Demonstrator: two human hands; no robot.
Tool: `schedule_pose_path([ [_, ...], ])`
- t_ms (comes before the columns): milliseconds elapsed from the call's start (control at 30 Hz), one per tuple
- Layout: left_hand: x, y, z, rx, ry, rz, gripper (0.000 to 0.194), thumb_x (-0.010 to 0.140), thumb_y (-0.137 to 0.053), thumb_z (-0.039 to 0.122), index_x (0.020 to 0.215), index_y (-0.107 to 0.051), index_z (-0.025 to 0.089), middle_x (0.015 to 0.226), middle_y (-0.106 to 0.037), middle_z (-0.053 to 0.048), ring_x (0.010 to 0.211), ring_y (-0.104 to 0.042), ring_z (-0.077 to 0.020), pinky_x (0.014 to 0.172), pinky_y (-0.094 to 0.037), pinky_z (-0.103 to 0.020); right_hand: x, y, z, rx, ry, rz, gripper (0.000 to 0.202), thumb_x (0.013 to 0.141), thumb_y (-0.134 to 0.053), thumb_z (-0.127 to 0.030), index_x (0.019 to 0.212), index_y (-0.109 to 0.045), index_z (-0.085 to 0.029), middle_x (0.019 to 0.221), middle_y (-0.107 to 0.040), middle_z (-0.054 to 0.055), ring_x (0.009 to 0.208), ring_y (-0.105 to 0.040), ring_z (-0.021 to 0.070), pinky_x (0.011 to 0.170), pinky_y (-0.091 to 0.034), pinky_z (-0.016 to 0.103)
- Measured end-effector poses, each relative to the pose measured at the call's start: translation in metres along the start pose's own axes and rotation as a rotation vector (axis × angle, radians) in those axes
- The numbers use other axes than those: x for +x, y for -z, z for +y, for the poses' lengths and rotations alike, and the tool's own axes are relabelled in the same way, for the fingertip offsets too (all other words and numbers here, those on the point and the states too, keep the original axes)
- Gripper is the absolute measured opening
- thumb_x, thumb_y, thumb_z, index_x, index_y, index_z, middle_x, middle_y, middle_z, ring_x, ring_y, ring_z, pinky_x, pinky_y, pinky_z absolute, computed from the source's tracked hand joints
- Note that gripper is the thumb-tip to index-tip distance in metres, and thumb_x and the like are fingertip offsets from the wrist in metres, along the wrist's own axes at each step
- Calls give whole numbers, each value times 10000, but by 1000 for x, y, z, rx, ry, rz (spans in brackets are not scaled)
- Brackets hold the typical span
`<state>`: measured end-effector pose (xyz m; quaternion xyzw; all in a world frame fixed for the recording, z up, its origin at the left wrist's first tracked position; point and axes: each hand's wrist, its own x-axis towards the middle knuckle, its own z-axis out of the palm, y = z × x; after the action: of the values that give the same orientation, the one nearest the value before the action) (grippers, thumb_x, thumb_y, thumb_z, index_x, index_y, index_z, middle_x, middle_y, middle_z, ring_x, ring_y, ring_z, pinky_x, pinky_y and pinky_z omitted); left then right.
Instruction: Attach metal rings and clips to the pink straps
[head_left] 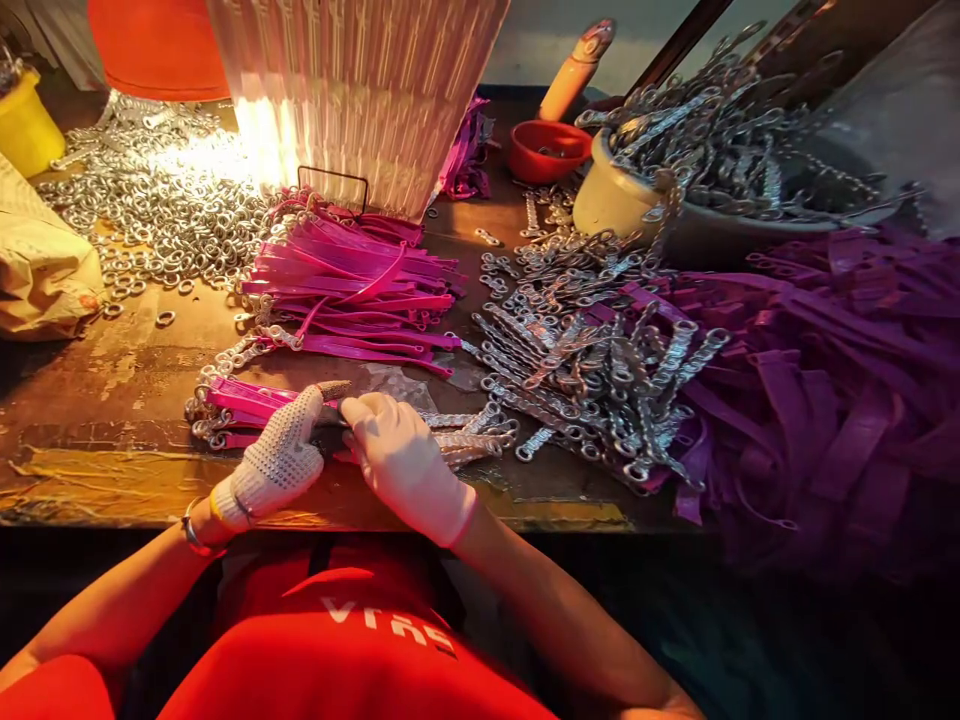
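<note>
By the front edge of the table, the left hand curled over pink straps, the right hand bunched alongside; what either gripped couldn't be told.

Workbench: brown top, scuffed and stained, with paler worn patches at the left
Front edge: yellowish, cracked strip
Back wall: pale grey-green, darker low down
Slanting bar: 1, dark, upper right
Ribbed panel: translucent, tilted, at the bench's rear
Light: warm, glaring at rear left, dimmer rightward
Under the bench: deep shadow; floor too dark to make out
</note>
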<state>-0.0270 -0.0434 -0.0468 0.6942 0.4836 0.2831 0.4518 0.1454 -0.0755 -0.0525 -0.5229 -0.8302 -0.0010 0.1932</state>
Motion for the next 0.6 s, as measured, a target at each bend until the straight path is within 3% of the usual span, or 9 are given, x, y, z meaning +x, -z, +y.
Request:
schedule_pose_path([
  [67, 0, -1, 3, -80, 2, -19, 393, 809, -608, 109, 1200, -607, 152, 991, -730, -75, 919, -684, -198, 863, -528, -321, -1, -2, -2, -161, -15, 41, 244, 1006, -407, -153, 1092, -634, -129, 847, -638, 97, 707, -526, 223, 637, -343, 350],
  [133, -1, -3, 7, -231, 59, -49, 418, 820, -616, 129, 1233, -560, 158, 887, -717, -48, 807, -679, -176, 737, -532, -278, -3, -1, 0, -200, -12, 82, 233, 1005, -417, -174, 978, -647, -150, 770, -618, 76, 652, -488, 211, 607, -276, 351],
  [267, 0, -6, 15, -551, 246, -101, 460, 822, -699, 233, 1240, -515, 185, 650, -583, 45, 496, -506, -99, 431, -347, -183, -9, 3, 9, -30, 21, 127, 291, 1000, -460, -265, 767, -618, -194, 674, -605, 33, 612, -475, 179, 609, -259, 343],
  [400, 6, -15, 26, -764, 388, -188, 406, 812, -709, 259, 1176, -548, 181, 631, -513, 58, 441, -367, -58, 404, -268, -169, -18, 9, 14, 78, 23, 226, 338, 985, -448, -282, 700, -611, -198, 630, -603, 21, 595, -481, 158, 624, -272, 328],
  [500, 17, -24, 36, -747, 410, -207, 377, 816, -698, 248, 1163, -568, 180, 678, -528, 38, 483, -396, -58, 443, -295, -168, -26, 18, 20, 290, -119, 156, 324, 992, -443, -305, 732, -603, -194, 650, -620, 10, 594, -505, 137, 610, -299, 290],
  [600, 44, -38, 41, -545, 224, -273, 302, 863, -658, 313, 1131, -613, 181, 755, -574, 3, 542, -445, -79, 495, -350, -190, -37, 29, 34, 469, -378, -8, 364, 1016, -457, -359, 705, -561, -203, 617, -603, -16, 556, -500, 120, 557, -304, 257],
])
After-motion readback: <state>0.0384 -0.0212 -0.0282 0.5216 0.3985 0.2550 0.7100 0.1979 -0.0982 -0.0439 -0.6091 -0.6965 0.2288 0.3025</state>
